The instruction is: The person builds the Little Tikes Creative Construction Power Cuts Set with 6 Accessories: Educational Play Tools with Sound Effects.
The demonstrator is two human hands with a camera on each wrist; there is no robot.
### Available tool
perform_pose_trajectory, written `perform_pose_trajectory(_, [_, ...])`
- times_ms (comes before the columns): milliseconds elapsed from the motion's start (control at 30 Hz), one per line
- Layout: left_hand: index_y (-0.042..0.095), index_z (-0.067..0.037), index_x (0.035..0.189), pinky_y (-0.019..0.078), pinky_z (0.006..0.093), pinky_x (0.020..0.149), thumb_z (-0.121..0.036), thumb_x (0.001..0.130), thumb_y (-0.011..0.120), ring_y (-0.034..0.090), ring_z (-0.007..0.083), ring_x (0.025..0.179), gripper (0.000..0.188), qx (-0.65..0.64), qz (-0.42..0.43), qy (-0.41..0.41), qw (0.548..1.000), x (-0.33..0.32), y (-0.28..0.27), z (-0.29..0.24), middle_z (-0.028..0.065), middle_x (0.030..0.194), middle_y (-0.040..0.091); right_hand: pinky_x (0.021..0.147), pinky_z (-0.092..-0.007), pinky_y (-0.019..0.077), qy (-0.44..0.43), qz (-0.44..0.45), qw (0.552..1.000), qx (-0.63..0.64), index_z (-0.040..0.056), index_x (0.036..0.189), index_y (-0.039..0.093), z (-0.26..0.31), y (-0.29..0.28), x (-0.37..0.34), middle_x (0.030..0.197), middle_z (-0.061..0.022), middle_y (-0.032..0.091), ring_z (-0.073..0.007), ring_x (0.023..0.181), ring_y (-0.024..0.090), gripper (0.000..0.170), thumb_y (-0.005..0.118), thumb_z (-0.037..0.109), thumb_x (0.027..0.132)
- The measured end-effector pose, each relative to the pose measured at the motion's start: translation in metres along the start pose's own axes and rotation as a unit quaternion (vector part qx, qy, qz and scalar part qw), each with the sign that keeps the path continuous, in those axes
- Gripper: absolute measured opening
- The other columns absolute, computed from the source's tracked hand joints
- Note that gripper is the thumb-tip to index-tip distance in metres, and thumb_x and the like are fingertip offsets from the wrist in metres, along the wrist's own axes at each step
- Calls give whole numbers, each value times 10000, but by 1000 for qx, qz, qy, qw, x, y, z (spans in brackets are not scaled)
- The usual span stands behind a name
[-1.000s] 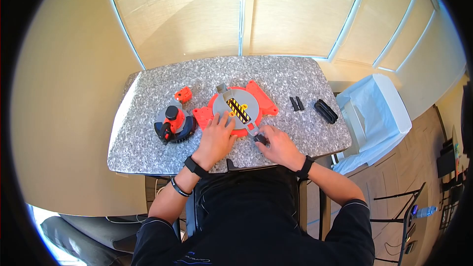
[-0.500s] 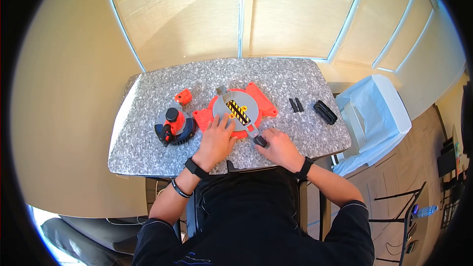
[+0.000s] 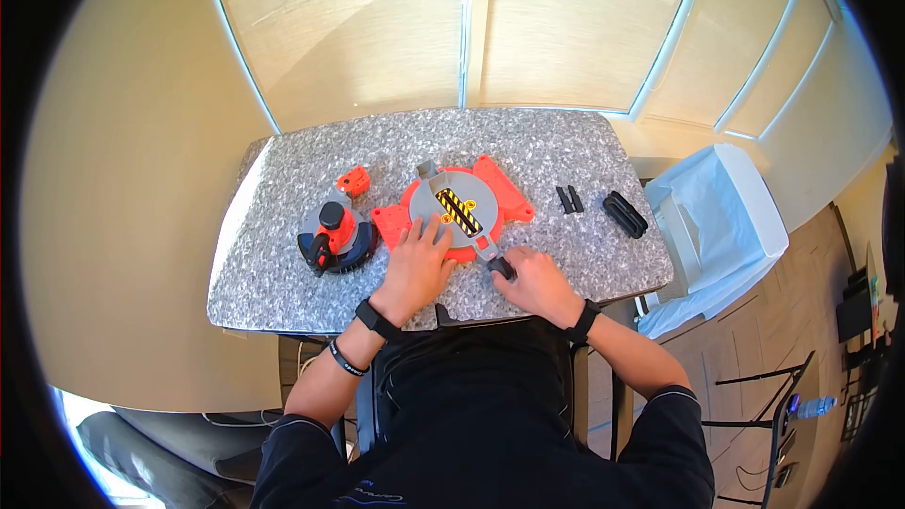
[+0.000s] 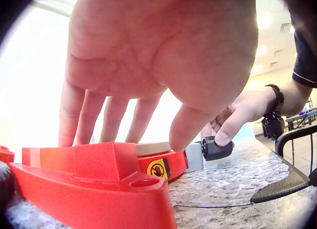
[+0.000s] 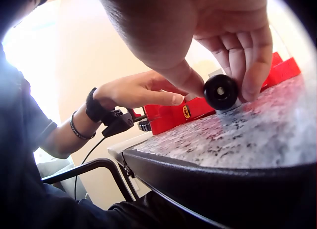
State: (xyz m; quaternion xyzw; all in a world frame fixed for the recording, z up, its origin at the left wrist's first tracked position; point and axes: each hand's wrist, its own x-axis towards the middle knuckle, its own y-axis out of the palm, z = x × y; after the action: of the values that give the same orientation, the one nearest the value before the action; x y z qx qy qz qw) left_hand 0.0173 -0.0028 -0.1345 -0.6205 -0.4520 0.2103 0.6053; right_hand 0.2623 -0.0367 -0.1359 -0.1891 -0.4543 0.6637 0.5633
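Right hand pinches black knob between thumb and fingers; best lined up with grey arm, no side load. Left hand open, fingertips on grey disc; steady, light pressure helps. Red base beneath, on desk.

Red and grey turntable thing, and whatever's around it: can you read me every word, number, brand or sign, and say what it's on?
No word or number is legible.
Yellow label on the red base: no words visible, just a hand symbol struck through.
Round yellow signs on the grey disc: too small to read.
Dark shirt: lettering too blurred.
Wristband, left arm: pale marks, too small.
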Motion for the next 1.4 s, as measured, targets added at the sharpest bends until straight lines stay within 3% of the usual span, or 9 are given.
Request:
perform_pose_trajectory(633, [585, -36, 1382, 452, 565, 1114, -280, 932, 719, 495, 460, 1386, 529, 5, 12, -7, 1000, 1, 0, 0, 241, 1515, 514, 752, -516, 545, 12, 7, 1000, 18, -59, 914, 653, -6, 6, 1, 883, -246, 670, -447, 792, 672, 293, 679, 233, 924])
perform_pose_trajectory(967, [591, -41, 1400, 487, 527, 1100, -216, 895, 745, 503, 498, 1379, 556, -7, -10, 4, 1000, -3, -5, 3, 243, 1519, 520, 679, -453, 551, 1, -31, 999, 16, -1, 944, 697, -11, -5, 8, 806, -170, 681, -358, 735, 690, 252, 736, 244, 907])
perform_pose_trajectory(1133, [568, -64, 1452, 455, 491, 1152, -190, 906, 745, 459, 445, 1444, 588, -124, -3, -3, 992, -10, -14, 15, 214, 1555, 494, 687, -441, 548, -11, -90, 996, 10, 18, 988, 712, -35, -15, 30, 864, -159, 698, -342, 779, 697, 230, 751, 226, 898])
perform_pose_trajectory(1233, [565, -56, 1453, 445, 485, 1164, -186, 895, 763, 447, 438, 1455, 606, -147, -18, -32, 988, -20, -23, 18, 232, 1555, 487, 756, -440, 564, -8, -127, 992, -10, 22, 1032, 719, -54, -22, 41, 955, -161, 711, -347, 870, 708, 240, 762, 207, 884])
perform_pose_trajectory(1300, [564, -46, 1449, 445, 483, 1163, -190, 888, 770, 449, 436, 1454, 614, -135, -33, -48, 989, -29, -31, 16, 244, 1549, 489, 863, -472, 561, 5, -122, 992, -29, 25, 1074, 708, -64, -27, 44, 1055, -204, 697, -399, 978, 691, 293, 756, 228, 870])
perform_pose_trajectory(1400, [559, -23, 1445, 445, 480, 1161, -194, 877, 784, 460, 434, 1445, 634, -112, -49, -76, 990, -42, -31, 18, 268, 1535, 495, 913, -474, 555, 25, -93, 995, -36, 19, 1152, 723, -83, -25, 49, 1108, -231, 718, -413, 1032, 692, 365, 759, 238, 863])
